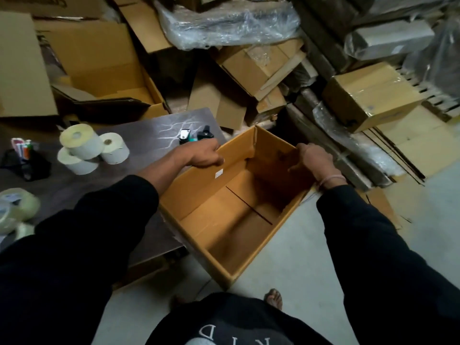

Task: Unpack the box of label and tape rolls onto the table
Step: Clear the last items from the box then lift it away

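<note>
Cardboard box (224, 210) empty; your left hand (206, 155) and right hand (315, 159) clamp its rims. Rolls (87, 148) beyond your left grip, unpacked.

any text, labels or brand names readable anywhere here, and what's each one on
"K I D": pale letters, seen upside down, on the person's black shirt; more may be hidden.
Small white sticker on the open box's inner wall: too small to read.
Dark print on the top-left carton: cut off by the frame, unreadable.
Blue mark on the tape rolls: blurred.
</note>
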Motion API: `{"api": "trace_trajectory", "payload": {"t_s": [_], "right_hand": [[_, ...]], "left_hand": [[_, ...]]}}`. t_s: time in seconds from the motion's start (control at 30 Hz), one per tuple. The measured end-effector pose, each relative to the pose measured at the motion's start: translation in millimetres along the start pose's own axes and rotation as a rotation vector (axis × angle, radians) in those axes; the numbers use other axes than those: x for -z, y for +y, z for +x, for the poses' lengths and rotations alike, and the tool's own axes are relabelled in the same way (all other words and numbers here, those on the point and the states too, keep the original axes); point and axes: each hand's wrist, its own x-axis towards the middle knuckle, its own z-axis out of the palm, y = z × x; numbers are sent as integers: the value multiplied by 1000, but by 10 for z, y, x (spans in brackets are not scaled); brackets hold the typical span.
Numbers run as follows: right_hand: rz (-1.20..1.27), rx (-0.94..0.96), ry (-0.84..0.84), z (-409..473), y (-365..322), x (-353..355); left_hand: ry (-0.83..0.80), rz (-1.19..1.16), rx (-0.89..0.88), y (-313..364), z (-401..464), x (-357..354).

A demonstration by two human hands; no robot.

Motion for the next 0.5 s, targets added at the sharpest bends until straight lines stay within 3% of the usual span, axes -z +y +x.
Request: {"api": "trace_trajectory", "payload": {"t_s": [0.07,0.13,0.23,0.5], "right_hand": [[15,-33,132,30,351,-70],[196,-113,152,38,669,-100],[364,-169,118,101,1160,-181],[396,-291,-13,282,2310,-442]], "left_hand": [[45,-25,29,291,128,-165],[99,-25,50,607,230,-349],[162,-47,85,1069,418,-676],[187,-198,185,1866,1008,-1609]]}}
